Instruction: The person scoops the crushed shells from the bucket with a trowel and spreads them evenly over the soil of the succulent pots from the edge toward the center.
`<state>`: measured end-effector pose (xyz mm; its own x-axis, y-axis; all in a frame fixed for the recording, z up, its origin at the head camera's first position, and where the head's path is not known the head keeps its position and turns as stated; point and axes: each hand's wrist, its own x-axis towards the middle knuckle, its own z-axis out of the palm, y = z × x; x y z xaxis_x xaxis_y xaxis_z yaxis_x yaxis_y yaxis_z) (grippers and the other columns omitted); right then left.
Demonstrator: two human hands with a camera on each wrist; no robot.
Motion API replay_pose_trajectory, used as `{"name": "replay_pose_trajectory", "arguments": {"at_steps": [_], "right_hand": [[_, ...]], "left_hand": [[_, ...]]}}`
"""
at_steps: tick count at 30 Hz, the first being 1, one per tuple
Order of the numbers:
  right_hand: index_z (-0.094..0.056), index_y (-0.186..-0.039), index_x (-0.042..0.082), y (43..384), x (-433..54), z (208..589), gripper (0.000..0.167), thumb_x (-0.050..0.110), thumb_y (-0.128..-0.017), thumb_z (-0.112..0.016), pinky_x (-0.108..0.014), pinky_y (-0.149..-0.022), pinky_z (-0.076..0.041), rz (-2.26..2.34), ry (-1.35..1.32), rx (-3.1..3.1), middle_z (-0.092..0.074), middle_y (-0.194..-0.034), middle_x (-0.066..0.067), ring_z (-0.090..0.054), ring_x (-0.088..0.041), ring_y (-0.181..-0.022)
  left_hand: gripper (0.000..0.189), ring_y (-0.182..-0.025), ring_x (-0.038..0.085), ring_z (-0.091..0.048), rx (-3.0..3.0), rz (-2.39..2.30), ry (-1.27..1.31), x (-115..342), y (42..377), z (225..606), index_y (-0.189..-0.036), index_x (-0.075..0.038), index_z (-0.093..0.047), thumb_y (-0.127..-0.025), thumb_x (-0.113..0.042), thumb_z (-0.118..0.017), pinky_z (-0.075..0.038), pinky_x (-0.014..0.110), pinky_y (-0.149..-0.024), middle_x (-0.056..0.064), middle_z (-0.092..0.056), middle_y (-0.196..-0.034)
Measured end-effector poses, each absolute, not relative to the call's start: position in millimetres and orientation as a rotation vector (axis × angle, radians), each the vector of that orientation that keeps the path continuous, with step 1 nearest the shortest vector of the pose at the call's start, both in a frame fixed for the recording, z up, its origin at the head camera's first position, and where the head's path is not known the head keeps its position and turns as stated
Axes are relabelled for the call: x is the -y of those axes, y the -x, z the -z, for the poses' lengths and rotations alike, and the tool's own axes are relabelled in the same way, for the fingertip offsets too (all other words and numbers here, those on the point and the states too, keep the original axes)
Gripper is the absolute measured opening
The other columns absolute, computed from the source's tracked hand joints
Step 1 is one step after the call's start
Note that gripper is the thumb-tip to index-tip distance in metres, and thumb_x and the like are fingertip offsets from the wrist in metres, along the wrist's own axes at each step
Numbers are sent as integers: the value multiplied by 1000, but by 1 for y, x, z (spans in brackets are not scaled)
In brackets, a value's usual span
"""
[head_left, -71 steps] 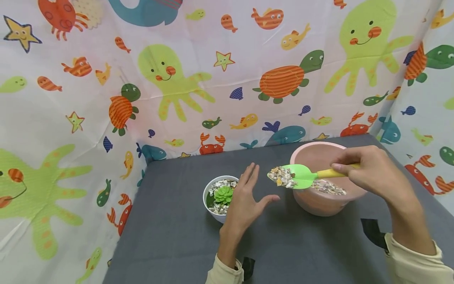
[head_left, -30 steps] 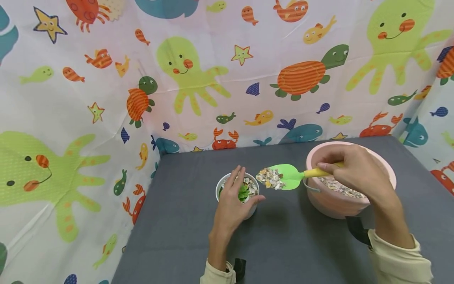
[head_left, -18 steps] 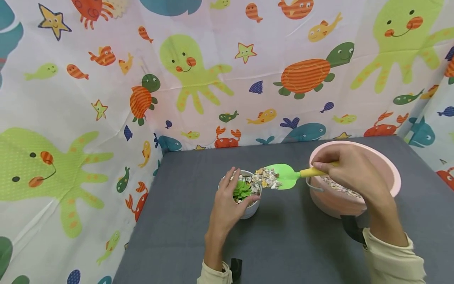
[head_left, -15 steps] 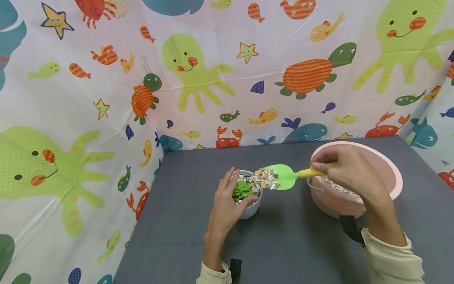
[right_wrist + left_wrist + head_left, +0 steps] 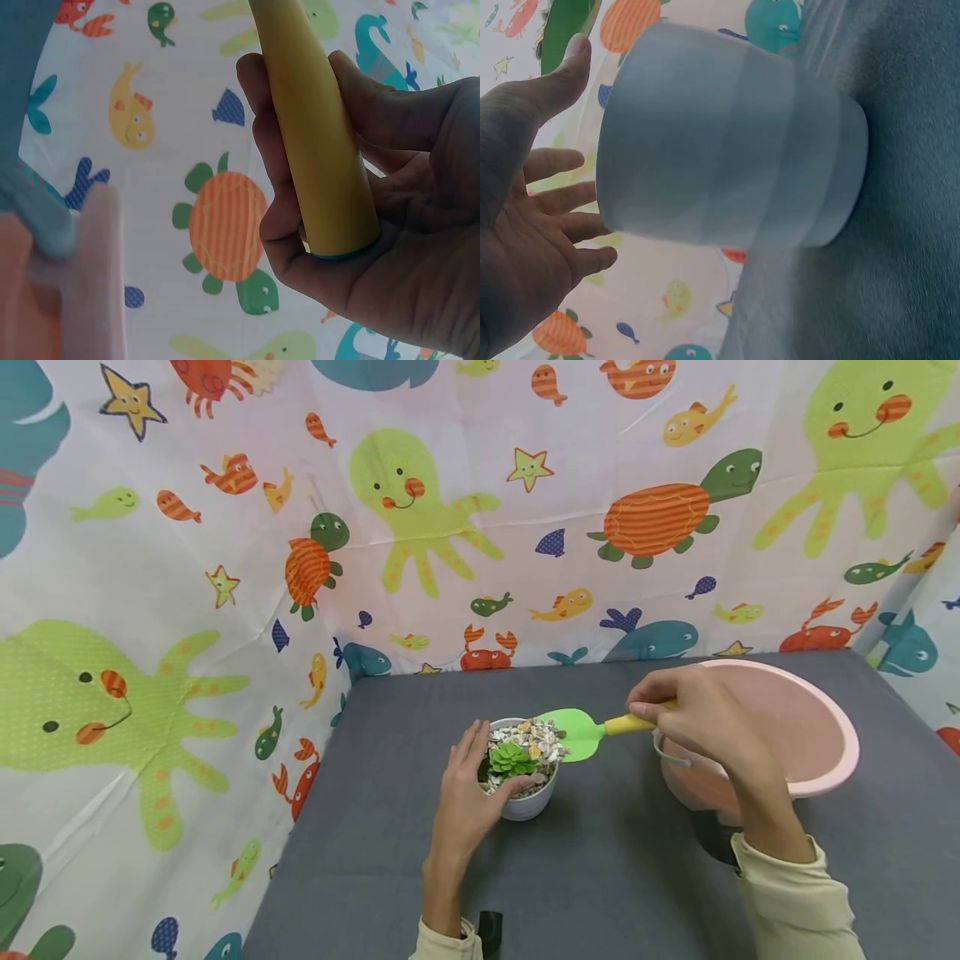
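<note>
My right hand [image 5: 697, 717] grips the yellow handle of a small garden trowel [image 5: 581, 739]. Its green blade lies level, tip over the rim of a white pot [image 5: 528, 808], with pebbles [image 5: 542, 737] at the tip overlapping the pot. In the right wrist view, the fingers curl round the handle [image 5: 319, 142]. A green succulent [image 5: 512, 758] sits among pebbles in the pot. My left hand [image 5: 463, 802] is spread round the pot's near left side, thumb and fingers apart; the left wrist view has its fingertips right at the rim of the ridged pot [image 5: 727, 142].
At the right stands a big pink bucket [image 5: 813, 718] with a grey handle [image 5: 673, 758], partly behind my right forearm. A grey cloth [image 5: 360, 827] covers the table. Behind and to the left hangs a curtain [image 5: 450, 410] printed with sea animals.
The loaded trowel has moved left from beside the bucket to over the pot, and most of its blade now shows bare green. My left hand has come to the pot's rim.
</note>
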<state>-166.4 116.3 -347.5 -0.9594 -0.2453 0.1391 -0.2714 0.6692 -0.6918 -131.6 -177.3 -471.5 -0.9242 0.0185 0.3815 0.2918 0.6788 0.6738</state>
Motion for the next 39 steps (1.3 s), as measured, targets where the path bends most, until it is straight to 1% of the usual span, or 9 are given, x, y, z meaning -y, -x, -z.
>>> {"name": "replay_pose_trajectory", "arguments": {"at_steps": [2, 9, 15, 19, 22, 27, 29, 33, 39], "right_hand": [[-79, -102, 0, 168, -112, 350, 12, 3, -95, -69, -29, -71, -57, -1217, -453, 2839, -77, -92, -14, -64, -25, -84], [-79, -99, 1, 176, -93, 359, 9, 5, -96, -72, -36, -74, -61, -1188, -529, 2849, -77, -93, -15, -65, -24, -82], [-80, -93, 3, 177, -74, 363, 6, 5, -93, -75, -38, -73, -60, -1121, -553, 2847, -79, -91, -13, -67, -22, -79], [-80, -88, 5, 179, -59, 365, 5, 4, -91, -76, -35, -69, -57, -1042, -584, 2839, -79, -88, -12, -66, -22, -76], [-79, -85, 6, 177, -46, 366, 5, 5, -89, -76, -35, -67, -54, -942, -628, 2822, -78, -85, -10, -65, -21, -74], [-78, -81, 9, 169, -24, 362, 5, 7, -84, -81, -38, -72, -47, -679, -669, 2760, -74, -78, -4, -59, -21, -74], [-79, -81, 9, 165, -16, 360, 4, 7, -82, -83, -40, -72, -43, -577, -672, 2744, -73, -75, -4, -55, -21, -73], [-80, -84, 8, 158, 0, 356, 8, 3, -79, -83, -43, -76, -44, -431, -673, 2735, -74, -74, -5, -54, -22, -74], [-76, -76, 10, 152, 19, 358, 13, 0, -75, -83, -48, -76, -39, -315, -645, 2684, -68, -67, -6, -49, -24, -76]], "left_hand": [[93, -156, 39, -38, 2559, 1135, 217, 180, 130, 474, -160, -12, -44, -83, -41, -88, -26, 61, -129, 14, -42, -166], [100, -157, 36, -37, 2625, 1193, 140, 192, 128, 482, -163, -15, -39, -81, -43, -90, -40, 59, -122, 12, -36, -170], [122, -158, 33, -35, 2621, 1379, 107, 202, 132, 494, -166, -14, -28, -70, -42, -98, -36, 60, -124, 9, -35, -171], [134, -157, 26, -38, 2542, 1634, 112, 205, 138, 507, -169, -14, -19, -65, -32, -102, -35, 54, -126, 9, -36, -170], [129, -151, 23, -46, 2506, 1754, 135, 206, 141, 515, -167, -16, -24, -65, -25, -102, -38, 47, -124, 8, -44, -166], [118, -140, 19, -53, 2498, 1796, 153, 205, 142, 519, -162, -21, -32, -67, -29, -101, -43, 43, -118, 1, -53, -155], [118, -139, 18, -54, 2500, 1793, 143, 204, 141, 518, -162, -20, -32, -67, -30, -101, -44, 44, -118, 1, -53, -155], [116, -136, 19, -57, 2498, 1790, 113, 204, 140, 515, -159, -17, -34, -66, -28, -102, -45, 43, -115, 4, -56, -152], [105, -121, 18, -61, 2474, 1774, 86, 204, 143, 515, -143, -12, -41, -60, -25, -104, -49, 36, -105, 4, -63, -137]]}}
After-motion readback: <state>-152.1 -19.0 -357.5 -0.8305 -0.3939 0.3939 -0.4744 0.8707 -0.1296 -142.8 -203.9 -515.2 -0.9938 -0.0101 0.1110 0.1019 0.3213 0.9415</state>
